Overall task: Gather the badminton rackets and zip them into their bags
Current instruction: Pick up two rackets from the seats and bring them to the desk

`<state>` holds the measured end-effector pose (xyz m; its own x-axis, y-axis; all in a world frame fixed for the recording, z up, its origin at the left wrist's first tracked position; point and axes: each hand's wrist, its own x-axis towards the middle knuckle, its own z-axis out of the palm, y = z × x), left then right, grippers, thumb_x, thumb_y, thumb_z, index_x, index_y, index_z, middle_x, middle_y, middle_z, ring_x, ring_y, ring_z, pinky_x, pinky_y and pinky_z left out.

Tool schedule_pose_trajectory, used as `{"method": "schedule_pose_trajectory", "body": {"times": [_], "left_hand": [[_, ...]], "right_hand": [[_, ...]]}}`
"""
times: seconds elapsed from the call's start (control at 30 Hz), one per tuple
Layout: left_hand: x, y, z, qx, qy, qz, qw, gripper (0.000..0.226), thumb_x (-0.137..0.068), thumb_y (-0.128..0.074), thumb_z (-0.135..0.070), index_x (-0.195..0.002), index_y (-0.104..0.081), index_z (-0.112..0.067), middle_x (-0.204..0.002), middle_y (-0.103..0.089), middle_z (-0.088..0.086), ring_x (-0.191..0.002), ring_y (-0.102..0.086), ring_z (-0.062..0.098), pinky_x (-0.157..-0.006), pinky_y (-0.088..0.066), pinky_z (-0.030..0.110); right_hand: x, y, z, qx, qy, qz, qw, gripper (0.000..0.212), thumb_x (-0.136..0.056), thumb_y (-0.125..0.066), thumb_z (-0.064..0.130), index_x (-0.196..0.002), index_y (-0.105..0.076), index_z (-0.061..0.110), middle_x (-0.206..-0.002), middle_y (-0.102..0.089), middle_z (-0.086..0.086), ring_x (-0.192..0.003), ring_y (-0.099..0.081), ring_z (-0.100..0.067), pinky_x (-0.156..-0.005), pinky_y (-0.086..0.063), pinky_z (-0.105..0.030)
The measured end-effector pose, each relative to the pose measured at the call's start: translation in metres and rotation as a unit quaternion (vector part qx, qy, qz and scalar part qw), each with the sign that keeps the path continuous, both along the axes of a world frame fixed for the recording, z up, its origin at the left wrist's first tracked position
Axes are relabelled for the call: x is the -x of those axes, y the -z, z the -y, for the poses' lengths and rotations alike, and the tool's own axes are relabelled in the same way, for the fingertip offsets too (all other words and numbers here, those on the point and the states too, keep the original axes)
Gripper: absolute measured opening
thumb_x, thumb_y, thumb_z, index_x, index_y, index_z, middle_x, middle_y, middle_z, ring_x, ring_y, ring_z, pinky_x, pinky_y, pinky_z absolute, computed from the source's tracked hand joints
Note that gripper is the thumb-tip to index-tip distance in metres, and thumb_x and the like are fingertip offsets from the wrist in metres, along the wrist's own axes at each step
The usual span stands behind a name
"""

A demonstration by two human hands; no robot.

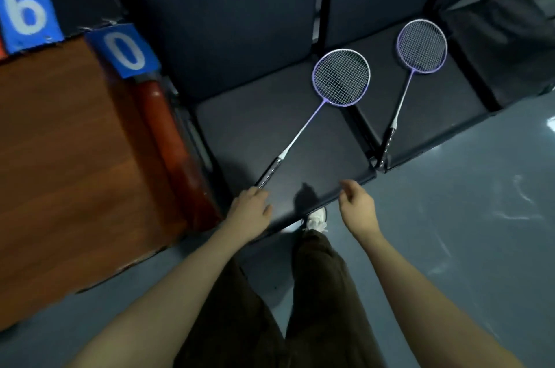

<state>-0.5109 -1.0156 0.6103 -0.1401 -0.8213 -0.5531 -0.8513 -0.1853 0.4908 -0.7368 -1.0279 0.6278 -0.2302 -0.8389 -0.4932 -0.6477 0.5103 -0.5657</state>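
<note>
1. Since neither racket is lifted yet, I judge I am at the very start: both lie flat on the bench (240, 127) of dark padded seats, heads away from me, handles toward the front edge.
2. My left hand (250, 207) is at the butt of the near racket (303, 127), fingers loosely curled; whether they touch the handle I cannot tell. They have not closed round it.
3. My right hand (357, 202) hangs above the seat edge, fingers loosely bent, holding nothing.
4. A second racket (405, 88) lies on the next seat, well apart from my right hand, its grip end hanging just past the seat's front edge beside the gap between the cushions.
5. Risk: a careless nudge could tip that overhanging handle off onto the floor (450, 232).
6. Risk: grabbing only the butt of the near racket gives poor leverage; its head could drag or swing into the other one.
7. No bags are in view, so I will have to find them.
8. A scoreboard (75, 37) showing 6 and 0 stands to my left.
</note>
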Motion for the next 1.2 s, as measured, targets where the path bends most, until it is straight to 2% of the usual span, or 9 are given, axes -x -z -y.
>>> {"method": "schedule_pose_trajectory", "body": {"times": [0.23, 0.37, 0.47, 0.6, 0.7, 0.8, 0.93, 1.03, 1.2], "left_hand": [[0.05, 0.113, 0.109, 0.058, -0.047, 0.06, 0.995, 0.057, -0.087, -0.057, -0.03, -0.14, -0.037, -0.022, -0.132, -0.045, 0.013, -0.116, -0.045, 0.036, -0.096, -0.037, 0.046], [0.075, 0.181, 0.139, 0.007, 0.009, 0.1, 0.995, 0.065, -0.087, -0.057, -0.035, -0.144, -0.026, -0.03, -0.131, -0.044, 0.012, -0.115, -0.045, 0.034, -0.097, -0.038, 0.044], [0.087, 0.209, 0.147, 0.013, 0.037, 0.107, 0.994, 0.065, -0.087, -0.059, -0.024, -0.144, -0.028, -0.03, -0.115, -0.048, 0.013, -0.103, -0.049, 0.031, -0.09, -0.042, 0.041], [0.109, 0.208, 0.149, 0.106, 0.042, -0.015, 0.993, 0.064, -0.08, -0.066, -0.002, -0.138, -0.041, -0.014, -0.087, -0.053, 0.012, -0.079, -0.053, 0.03, -0.079, -0.046, 0.039], [0.134, 0.199, 0.158, 0.159, -0.008, -0.048, 0.986, 0.057, -0.077, -0.068, 0.001, -0.131, -0.05, -0.009, -0.083, -0.055, 0.013, -0.076, -0.053, 0.031, -0.075, -0.049, 0.041], [0.155, 0.192, 0.174, 0.175, -0.025, -0.064, 0.982, 0.053, -0.077, -0.068, 0.0, -0.128, -0.054, -0.007, -0.083, -0.054, 0.014, -0.076, -0.054, 0.031, -0.075, -0.049, 0.045], [0.172, 0.187, 0.189, 0.182, -0.043, -0.079, 0.979, 0.052, -0.077, -0.07, -0.005, -0.126, -0.056, -0.009, -0.084, -0.054, 0.013, -0.076, -0.056, 0.03, -0.076, -0.049, 0.044], [0.175, 0.181, 0.193, 0.189, -0.05, -0.096, 0.976, 0.049, -0.078, -0.069, -0.007, -0.126, -0.056, -0.01, -0.085, -0.053, 0.013, -0.075, -0.055, 0.03, -0.076, -0.049, 0.046], [0.162, 0.153, 0.184, 0.223, -0.045, -0.106, 0.968, 0.047, -0.079, -0.068, -0.008, -0.125, -0.057, -0.011, -0.083, -0.053, 0.012, -0.071, -0.054, 0.029, -0.074, -0.05, 0.045]], "right_hand": [[0.074, 0.103, 0.091, 0.01, 0.011, 0.01, 1.0, 0.029, -0.095, -0.043, 0.015, -0.123, -0.053, 0.015, -0.109, -0.064, -0.01, -0.09, -0.06, -0.022, -0.08, -0.049, -0.036], [0.105, 0.167, 0.126, 0.052, 0.018, 0.006, 0.998, 0.028, -0.094, -0.046, 0.013, -0.121, -0.055, 0.01, -0.112, -0.061, -0.011, -0.104, -0.057, -0.026, -0.092, -0.047, -0.041], [0.132, 0.202, 0.143, 0.093, 0.011, -0.053, 0.994, 0.029, -0.093, -0.05, 0.013, -0.121, -0.057, 0.009, -0.114, -0.058, -0.012, -0.107, -0.053, -0.029, -0.094, -0.043, -0.042], [0.167, 0.224, 0.158, 0.101, 0.041, -0.137, 0.985, 0.046, -0.09, -0.059, 0.024, -0.133, -0.048, 0.018, -0.128, -0.047, -0.013, -0.113, -0.044, -0.032, -0.102, -0.027, -0.045], [0.185, 0.231, 0.173, 0.052, 0.082, -0.176, 0.98, 0.065, -0.087, -0.059, 0.042, -0.143, -0.03, 0.029, -0.137, -0.036, -0.015, -0.12, -0.038, -0.034, -0.106, -0.02, -0.047], [0.189, 0.238, 0.186, -0.006, 0.071, -0.19, 0.979, 0.072, -0.088, -0.054, 0.05, -0.147, -0.017, 0.032, -0.135, -0.037, -0.018, -0.12, -0.041, -0.037, -0.105, -0.022, -0.048], [0.19, 0.246, 0.192, -0.016, 0.08, -0.207, 0.975, 0.069, -0.092, -0.054, 0.034, -0.147, -0.012, 0.033, -0.12, -0.044, -0.02, -0.102, -0.051, -0.039, -0.099, -0.027, -0.047], [0.189, 0.242, 0.193, 0.008, 0.091, -0.181, 0.979, 0.065, -0.094, -0.049, 0.023, -0.147, -0.013, 0.033, -0.114, -0.046, -0.02, -0.084, -0.048, -0.034, -0.098, -0.031, -0.046], [0.154, 0.205, 0.187, 0.069, 0.086, -0.133, 0.985, 0.062, -0.094, -0.044, 0.026, -0.148, -0.014, 0.031, -0.113, -0.049, -0.019, -0.091, -0.052, -0.041, -0.091, -0.043, -0.053]]}}
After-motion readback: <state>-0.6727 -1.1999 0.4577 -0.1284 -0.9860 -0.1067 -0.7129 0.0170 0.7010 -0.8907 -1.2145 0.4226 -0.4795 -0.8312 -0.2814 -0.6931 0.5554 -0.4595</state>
